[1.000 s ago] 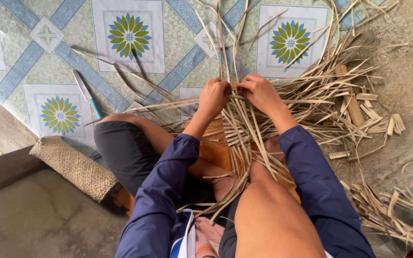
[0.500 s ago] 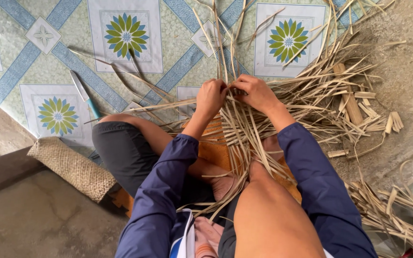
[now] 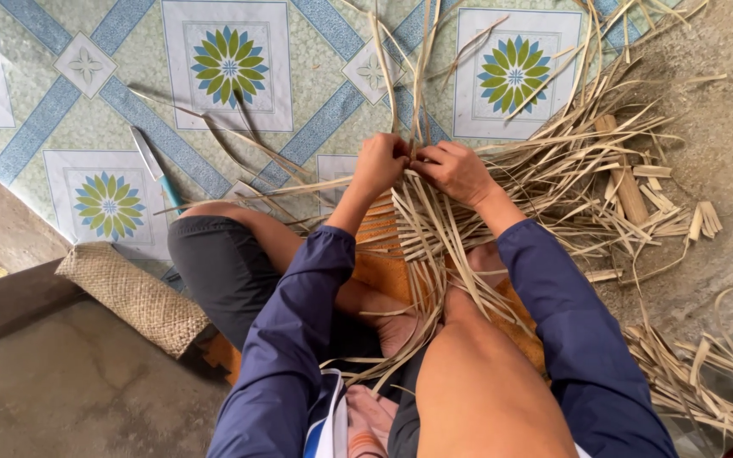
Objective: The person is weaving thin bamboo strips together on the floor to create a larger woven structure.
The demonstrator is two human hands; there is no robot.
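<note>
I sit on the floor with my knees up, wearing dark blue sleeves. Both hands meet over a weave of pale bamboo strips (image 3: 422,229) that lies across my legs. My left hand (image 3: 379,163) pinches strips at the top of the weave. My right hand (image 3: 454,170) grips strips right beside it, fingertips almost touching the left hand. Long loose ends of the strips stand up past my fingers toward the tiles. An orange mat (image 3: 388,271) shows under the weave.
A knife with a teal handle (image 3: 156,176) lies on the patterned tile floor (image 3: 231,76) at left. A woven mat piece (image 3: 133,297) rests on a concrete step. Cut bamboo scraps (image 3: 638,187) and more strips (image 3: 706,382) litter the right side.
Both hands stay joined on the strips, working at the same spot. The view has shifted slightly; nothing has been let go.
</note>
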